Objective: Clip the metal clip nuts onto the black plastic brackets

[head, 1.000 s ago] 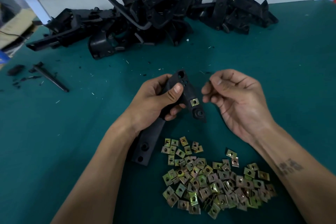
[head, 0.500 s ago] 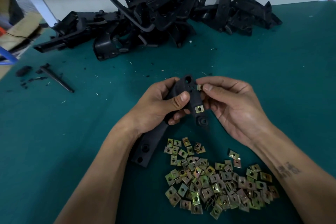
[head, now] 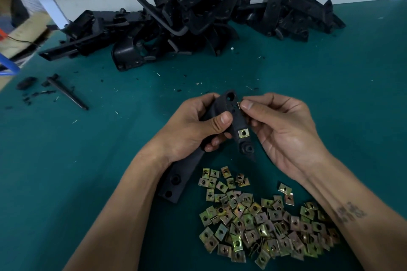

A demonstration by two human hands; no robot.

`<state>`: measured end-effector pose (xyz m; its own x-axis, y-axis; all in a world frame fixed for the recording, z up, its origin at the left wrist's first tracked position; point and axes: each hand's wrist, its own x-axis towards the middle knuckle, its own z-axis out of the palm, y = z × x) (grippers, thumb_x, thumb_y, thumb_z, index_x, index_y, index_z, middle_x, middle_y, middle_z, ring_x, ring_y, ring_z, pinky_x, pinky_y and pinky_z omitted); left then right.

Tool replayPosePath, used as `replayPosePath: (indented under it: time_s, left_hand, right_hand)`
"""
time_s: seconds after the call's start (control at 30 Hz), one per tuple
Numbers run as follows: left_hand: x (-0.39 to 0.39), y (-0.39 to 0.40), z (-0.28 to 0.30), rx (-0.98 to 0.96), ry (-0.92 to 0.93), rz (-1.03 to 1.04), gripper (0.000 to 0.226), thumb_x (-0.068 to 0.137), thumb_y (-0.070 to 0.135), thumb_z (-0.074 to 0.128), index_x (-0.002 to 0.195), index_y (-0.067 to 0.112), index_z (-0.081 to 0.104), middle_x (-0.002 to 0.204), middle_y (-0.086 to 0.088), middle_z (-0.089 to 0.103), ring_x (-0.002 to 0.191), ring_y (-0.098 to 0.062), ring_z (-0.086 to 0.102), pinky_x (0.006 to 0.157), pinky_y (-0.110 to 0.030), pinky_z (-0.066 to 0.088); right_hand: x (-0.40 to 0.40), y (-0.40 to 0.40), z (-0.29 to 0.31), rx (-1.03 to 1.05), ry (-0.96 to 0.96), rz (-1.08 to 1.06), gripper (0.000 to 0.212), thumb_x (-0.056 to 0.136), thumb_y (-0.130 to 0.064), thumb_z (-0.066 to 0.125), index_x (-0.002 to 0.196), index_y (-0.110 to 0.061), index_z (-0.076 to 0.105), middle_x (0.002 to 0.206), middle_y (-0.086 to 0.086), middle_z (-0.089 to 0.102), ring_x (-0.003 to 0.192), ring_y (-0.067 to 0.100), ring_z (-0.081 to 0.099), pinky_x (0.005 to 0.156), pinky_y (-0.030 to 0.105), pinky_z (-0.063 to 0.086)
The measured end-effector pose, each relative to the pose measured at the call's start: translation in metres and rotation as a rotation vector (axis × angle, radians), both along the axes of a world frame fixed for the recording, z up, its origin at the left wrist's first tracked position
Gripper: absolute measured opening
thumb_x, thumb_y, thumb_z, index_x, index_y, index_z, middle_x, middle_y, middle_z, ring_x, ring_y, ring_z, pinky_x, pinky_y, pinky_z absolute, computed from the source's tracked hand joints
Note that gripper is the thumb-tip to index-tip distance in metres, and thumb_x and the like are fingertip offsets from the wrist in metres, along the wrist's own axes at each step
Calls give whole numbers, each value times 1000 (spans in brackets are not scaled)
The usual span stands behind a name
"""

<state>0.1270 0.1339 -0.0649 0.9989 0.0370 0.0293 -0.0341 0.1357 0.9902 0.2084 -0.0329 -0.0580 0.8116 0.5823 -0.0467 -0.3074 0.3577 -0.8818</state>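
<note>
Left hand (head: 193,125) had a full wrapped grip on the black bracket (head: 222,116), held up over the table (head: 66,171), thumb pressed across its face. Right hand (head: 284,130) pinched a clip nut (head: 239,105) between thumb and fingertip, right at the bracket's upper edge beside a hole. One nut (head: 243,133) already sat lower down. My take: keep the bracket steady, line the nut's mouth up square with the edge, then shove until the holes match. The loose nut pile (head: 264,222) was close by.

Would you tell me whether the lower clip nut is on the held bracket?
On: the clip nut sits clipped over the bracket edge.
</note>
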Motion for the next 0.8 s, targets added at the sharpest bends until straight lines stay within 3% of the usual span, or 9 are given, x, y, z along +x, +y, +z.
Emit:
replayPosePath:
  time_s: [0.1,0.17,0.23,0.43,0.57,0.67,0.8]
  left_hand:
    - [0,2,-1,-19,-28,5,47,85,26,63,110,-11,49,76,-18,57,48,-14,45,43,-23,37]
    - [0,2,-1,-26,-39,1,50,84,28,64,110,-12,49,76,-18,57,47,-14,46,43,-23,37]
    - [0,3,-2,-36,-42,-2,44,86,26,63,111,-8,50,75,-15,58,48,-13,46,43,-23,38]
    - [-2,6,-4,-79,-59,-22,26,90,21,58,104,1,48,74,-11,56,50,-11,45,44,-22,38]
    - [-2,4,-2,-65,-35,-8,24,95,20,59,107,1,50,73,-8,59,49,-12,45,43,-22,37]
    - [-2,4,-3,-55,-39,4,31,95,21,60,111,-4,49,72,-7,59,49,-12,45,44,-22,37]
    - [-4,3,0,-39,-44,-16,46,87,29,62,111,-7,47,72,-7,58,50,-12,44,44,-23,37]
  right_hand:
    - [-4,-4,3,11,-11,45,15,86,-14,73,86,1,73,100,26,64,93,36,57,97,61,45]
    - [-3,-9,5,3,-3,74,28,87,-21,64,93,4,72,110,34,61,103,46,57,105,71,38]
    - [-3,-13,5,-6,13,149,36,86,-28,59,99,4,72,126,38,58,117,56,54,109,70,35]
    - [-6,-15,4,72,20,403,44,95,-27,49,123,0,69,145,23,55,127,41,57,107,50,46]
    - [0,-17,5,83,60,355,47,98,-31,43,118,-2,74,138,26,60,123,39,59,99,47,52]
    - [-2,-17,5,42,1,308,45,92,-29,53,119,3,71,132,28,63,122,44,60,93,46,55]
    - [-3,-19,5,21,-90,346,40,91,-17,54,119,6,69,139,29,56,132,48,51,102,54,45]
